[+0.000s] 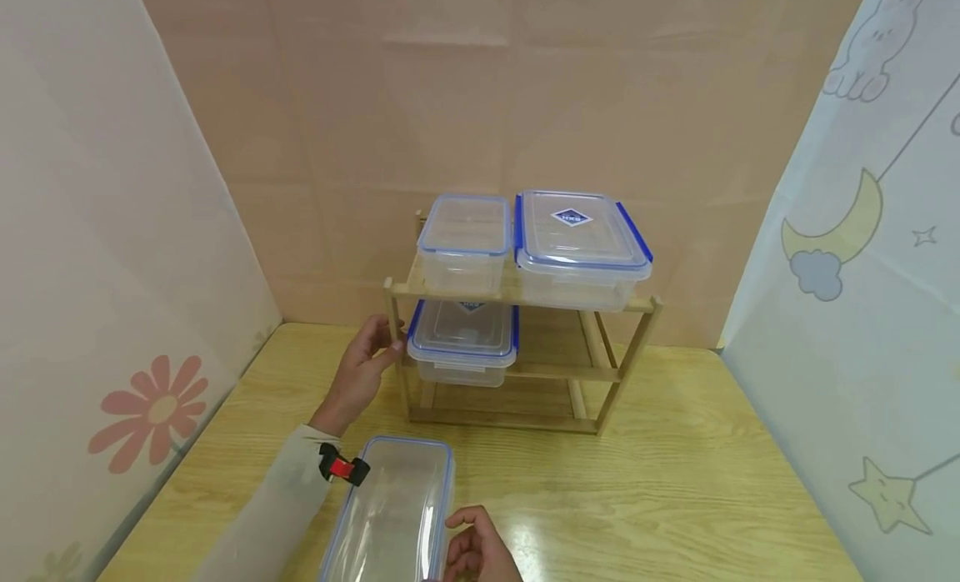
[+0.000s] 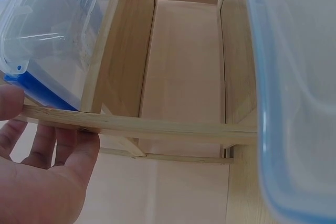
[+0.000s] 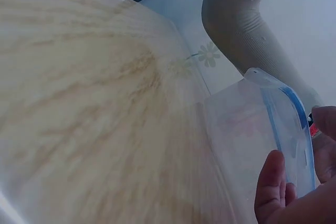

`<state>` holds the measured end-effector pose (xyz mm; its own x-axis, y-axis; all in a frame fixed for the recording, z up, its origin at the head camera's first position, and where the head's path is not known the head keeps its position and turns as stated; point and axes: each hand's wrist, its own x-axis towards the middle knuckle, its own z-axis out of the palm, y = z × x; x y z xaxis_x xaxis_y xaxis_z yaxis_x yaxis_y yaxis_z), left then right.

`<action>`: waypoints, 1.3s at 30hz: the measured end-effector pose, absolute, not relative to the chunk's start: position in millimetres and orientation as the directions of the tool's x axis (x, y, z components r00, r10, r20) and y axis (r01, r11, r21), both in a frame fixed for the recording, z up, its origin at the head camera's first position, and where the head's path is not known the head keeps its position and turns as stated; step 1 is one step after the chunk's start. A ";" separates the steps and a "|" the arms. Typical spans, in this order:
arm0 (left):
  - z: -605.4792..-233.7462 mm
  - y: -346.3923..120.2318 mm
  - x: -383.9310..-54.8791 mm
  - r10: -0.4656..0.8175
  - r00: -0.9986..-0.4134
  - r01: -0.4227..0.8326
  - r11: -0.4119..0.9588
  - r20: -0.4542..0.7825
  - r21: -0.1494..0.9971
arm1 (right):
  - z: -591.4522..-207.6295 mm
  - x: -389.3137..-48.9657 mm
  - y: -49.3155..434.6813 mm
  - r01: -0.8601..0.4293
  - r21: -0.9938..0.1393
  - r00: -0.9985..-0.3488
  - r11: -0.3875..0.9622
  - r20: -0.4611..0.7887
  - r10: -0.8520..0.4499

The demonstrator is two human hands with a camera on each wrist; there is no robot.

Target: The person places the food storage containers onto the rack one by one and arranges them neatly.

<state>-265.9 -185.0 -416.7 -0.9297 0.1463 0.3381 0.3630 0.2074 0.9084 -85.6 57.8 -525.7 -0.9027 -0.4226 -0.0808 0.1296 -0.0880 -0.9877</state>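
Note:
A two-tier wooden rack (image 1: 517, 369) stands on the table, and my left hand (image 1: 367, 357) grips its front left upright (image 2: 157, 127), thumb on one side and fingers on the other. Beside that hand, a clear food container with blue side clips (image 1: 465, 344) sits on the lower shelf. In front of the rack, a long clear food container with a pale blue rim (image 1: 390, 507) is near the table's front. My right hand (image 1: 480, 549) holds its right side, with the thumb over the lid and a finger (image 3: 270, 182) against the wall. Its lower end is out of view.
On the top shelf sit a smaller clear container (image 1: 465, 240) at left and a wide one with blue clips (image 1: 581, 244) at right. A wood-grain table (image 1: 660, 482) lies beneath. Patterned sheets (image 1: 840, 257) flank both sides, and a plain tan sheet (image 1: 337, 107) hangs behind.

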 end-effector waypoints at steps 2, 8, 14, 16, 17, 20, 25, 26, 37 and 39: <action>-417.0 -185.4 -265.7 0.145 -0.932 0.358 0.214 0.333 0.909 | -526.0 -86.3 55.5 0.112 -0.988 -0.902 -0.103 -0.058 -0.427; -416.4 -185.9 -265.4 0.145 -0.934 0.352 0.213 0.327 0.911 | -522.0 -85.8 48.4 0.185 -0.973 -0.901 -0.141 -0.110 -0.420; -415.3 -185.2 -266.8 0.157 -0.929 0.363 0.201 0.336 0.910 | -518.1 -84.2 47.7 0.218 -0.956 -0.894 -0.195 -0.116 -0.433; -415.1 -185.2 -266.7 0.157 -0.928 0.365 0.202 0.338 0.909 | -517.3 -83.2 47.5 0.229 -0.951 -0.893 -0.210 -0.120 -0.433; -415.0 -185.2 -266.6 0.157 -0.928 0.365 0.202 0.337 0.909 | -517.0 -82.8 47.4 0.232 -0.950 -0.893 -0.210 -0.122 -0.433; -414.9 -185.0 -266.3 0.158 -0.927 0.367 0.205 0.339 0.907 | -516.1 -81.7 47.5 0.247 -0.946 -0.892 -0.210 -0.137 -0.431; -415.8 -185.1 -266.3 0.157 -0.928 0.365 0.204 0.337 0.909 | -516.2 -81.2 49.0 0.260 -0.943 -0.885 -0.207 -0.147 -0.442; -416.1 -185.3 -266.2 0.156 -0.929 0.363 0.204 0.336 0.909 | -516.4 -81.4 49.4 0.260 -0.943 -0.882 -0.205 -0.146 -0.449; -416.9 -185.9 -265.8 0.157 -0.922 0.380 0.182 0.355 0.907 | -511.4 -82.0 55.0 0.307 -0.937 -0.862 -0.168 -0.199 -0.466; -416.8 -186.0 -265.7 0.155 -0.924 0.374 0.186 0.349 0.909 | -510.7 -81.8 56.0 0.293 -0.941 -0.870 -0.169 -0.189 -0.456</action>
<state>-265.7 -186.0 -416.8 -0.9243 0.1554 0.3486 0.3740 0.1861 0.9086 -81.8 56.0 -510.7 -0.8698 -0.4560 -0.1885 0.2928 -0.1694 -0.9411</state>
